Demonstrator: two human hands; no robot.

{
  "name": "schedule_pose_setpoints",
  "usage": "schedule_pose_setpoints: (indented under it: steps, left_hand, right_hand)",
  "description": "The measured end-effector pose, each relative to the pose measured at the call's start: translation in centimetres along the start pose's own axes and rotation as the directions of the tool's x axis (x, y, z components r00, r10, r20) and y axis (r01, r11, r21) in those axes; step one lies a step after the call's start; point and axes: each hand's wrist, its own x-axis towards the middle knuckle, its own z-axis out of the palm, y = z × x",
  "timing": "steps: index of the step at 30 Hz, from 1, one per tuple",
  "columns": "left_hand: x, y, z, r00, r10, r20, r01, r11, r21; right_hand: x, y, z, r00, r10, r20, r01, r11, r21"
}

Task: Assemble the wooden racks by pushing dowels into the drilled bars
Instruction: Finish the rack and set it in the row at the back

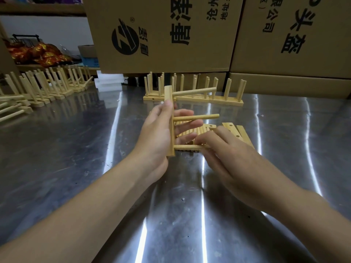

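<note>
My left hand (157,133) grips a drilled wooden bar (170,120), held on end above the steel table. Three dowels stick out of the bar to the right: a top dowel (193,92), a middle dowel (196,117) and a bottom dowel (188,147). My right hand (226,154) pinches the outer end of the bottom dowel, whose inner end sits at the bar's lowest hole. Behind both hands lie a pile of loose dowels (195,130) and several loose drilled bars (235,132).
Finished racks (191,95) stand in a row at the back of the table, with several more racks (47,88) lined up at the far left. Large cardboard boxes (165,35) wall off the back. White blocks (108,82) sit by them.
</note>
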Motion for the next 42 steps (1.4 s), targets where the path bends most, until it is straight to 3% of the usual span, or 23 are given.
schedule_pose_setpoints:
  steps: [4,9,16,18,22,24,27,29,30,35,38,42]
  left_hand:
    - [-0.4,-0.1,-0.1,0.997,-0.001,0.079,-0.006,0.996,0.09]
    - [-0.6,-0.7,0.2,0.996,-0.04,0.076,0.037,0.999,0.039]
    - [-0.6,-0.7,0.0,0.981,0.074,0.177,-0.094,0.99,0.108]
    - [-0.6,-0.6,0.0,0.973,0.125,0.197,-0.156,0.975,0.155]
    - [-0.7,-0.6,0.0,0.96,0.167,0.224,-0.21,0.96,0.184]
    - [-0.7,-0.5,0.1,0.967,0.148,0.205,-0.185,0.968,0.171]
    - [-0.6,-0.5,0.1,0.987,0.073,0.145,-0.095,0.984,0.151]
    - [-0.6,-0.7,0.1,0.992,0.012,0.124,-0.032,0.986,0.165]
    - [-0.6,-0.9,0.1,0.993,-0.007,0.121,-0.014,0.986,0.169]
    - [-0.5,-1.3,0.2,0.985,0.032,0.169,-0.064,0.979,0.193]
    - [-0.7,-1.6,0.3,0.966,0.083,0.243,-0.143,0.96,0.242]
    - [-0.9,-1.2,0.3,0.924,0.128,0.36,-0.246,0.919,0.307]
  right_hand:
    - [0.0,-0.7,-0.2,0.998,-0.046,0.032,0.047,0.999,-0.011]
    - [-0.2,-1.0,0.2,0.992,-0.06,-0.108,0.068,0.995,0.067]
    - [-0.3,-1.7,0.8,0.982,0.037,-0.184,0.013,0.965,0.262]
    - [-0.2,-1.9,0.9,0.985,0.096,-0.144,-0.032,0.917,0.397]
    - [0.0,-2.1,0.6,0.972,0.226,0.067,-0.215,0.734,0.644]
    - [0.0,-1.9,0.6,0.976,0.213,0.047,-0.202,0.799,0.566]
    - [-0.1,-1.8,0.4,0.995,0.064,-0.078,-0.051,0.986,0.157]
    - [-0.1,-2.1,0.4,1.0,-0.001,-0.027,0.0,0.999,-0.054]
    - [-0.1,-2.2,0.6,1.0,-0.001,-0.012,0.0,0.999,-0.048]
    - [0.0,-2.2,1.6,0.995,0.026,-0.095,-0.003,0.973,0.232]
    - [-0.1,-2.0,1.9,0.994,0.093,-0.064,-0.058,0.908,0.416]
    - [0.2,-1.9,1.9,0.978,0.175,0.114,-0.204,0.688,0.697]
